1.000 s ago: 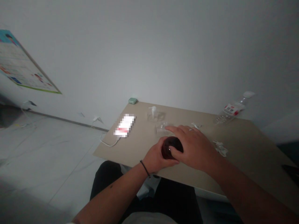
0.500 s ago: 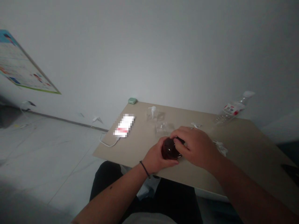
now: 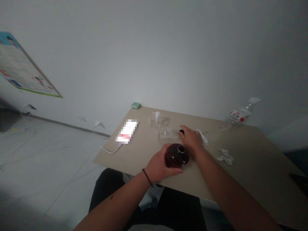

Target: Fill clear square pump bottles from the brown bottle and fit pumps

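My left hand [image 3: 160, 165] is wrapped round a squat, glossy dark red-brown bottle [image 3: 173, 160] near the table's front edge. The bottle's round mouth is uncovered and tilts a little to the right. Beyond it, low over the table, my right hand [image 3: 192, 138] pinches a small black bottle cap [image 3: 182, 131] between thumb and fingers. Just left of that hand is a clear transparent container [image 3: 166, 135]. Behind this lies another clear container [image 3: 160, 120] with a white pump top [image 3: 157, 116].
A phone [image 3: 128, 131] with a white cable lies at the table's left, with a small green case [image 3: 136, 105] in the back corner. A clear plastic bottle [image 3: 238, 115] stands back right. Crumpled white tissues [image 3: 226, 156] lie on the right. The wall [image 3: 187, 64] borders the back.
My right hand has come off the bottle's top with the black cap and moved forward, showing the open mouth. My left hand still holds the bottle.
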Tool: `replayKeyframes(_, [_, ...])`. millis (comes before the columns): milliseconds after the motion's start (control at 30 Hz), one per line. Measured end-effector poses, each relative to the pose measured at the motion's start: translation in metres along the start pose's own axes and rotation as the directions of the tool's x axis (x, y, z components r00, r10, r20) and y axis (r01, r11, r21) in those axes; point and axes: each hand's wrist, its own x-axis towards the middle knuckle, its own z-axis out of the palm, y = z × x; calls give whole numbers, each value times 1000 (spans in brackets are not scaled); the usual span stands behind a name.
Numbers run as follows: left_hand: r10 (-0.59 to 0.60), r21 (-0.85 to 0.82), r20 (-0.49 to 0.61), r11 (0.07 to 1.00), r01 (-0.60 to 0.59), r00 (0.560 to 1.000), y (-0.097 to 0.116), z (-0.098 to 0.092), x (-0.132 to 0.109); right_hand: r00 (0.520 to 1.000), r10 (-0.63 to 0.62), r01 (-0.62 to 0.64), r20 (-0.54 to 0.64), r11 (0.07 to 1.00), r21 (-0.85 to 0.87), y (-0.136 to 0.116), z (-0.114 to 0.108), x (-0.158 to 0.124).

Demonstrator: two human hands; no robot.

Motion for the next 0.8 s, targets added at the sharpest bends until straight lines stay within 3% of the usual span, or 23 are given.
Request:
replayKeyframes(133, [-16, 1, 9, 1000, 16, 1000, 3, 0, 1, 999, -21, 22, -42, 999, 25, 3, 6, -1])
replayKeyframes(233, [-19, -43, 13, 999, 20, 1000, 0, 0, 1, 989, 1, 39, -149, 963, 266, 12, 7, -11])
replayKeyframes(333, [10, -97, -29, 995, -13, 1000, -11, 2, -3, 997, 38, 20, -74, 756, 655, 25, 7, -37])
replayKeyframes(433, [122, -20, -175, 992, -128, 977, -19, 1, -9, 989, -120, -17, 84, 474, 880, 33, 4, -75])
replayKeyframes(500, [174, 50, -291, 985, -167, 941, -18, -6, -8, 966, -246, 13, 73, 328, 944, 30, 1, -100])
replayKeyframes(567, [132, 124, -413, 988, -88, 901, -12, -18, 1, 952, -302, 29, 54, 266, 964, 19, -1, -118])
replayKeyframes(633, [73, 179, -495, 984, 20, 866, -7, -34, 17, 952, -301, 35, 49, 268, 963, 4, -2, -127])
replayKeyframes(700, [18, 194, -451, 978, 79, 893, -6, -49, 36, 960, -272, 13, 65, 276, 961, -12, -2, -129])
replayKeyframes(800, [-13, 231, -253, 970, 73, 967, -15, -64, 55, 973, -218, -15, 72, 254, 967, -29, -1, -127])
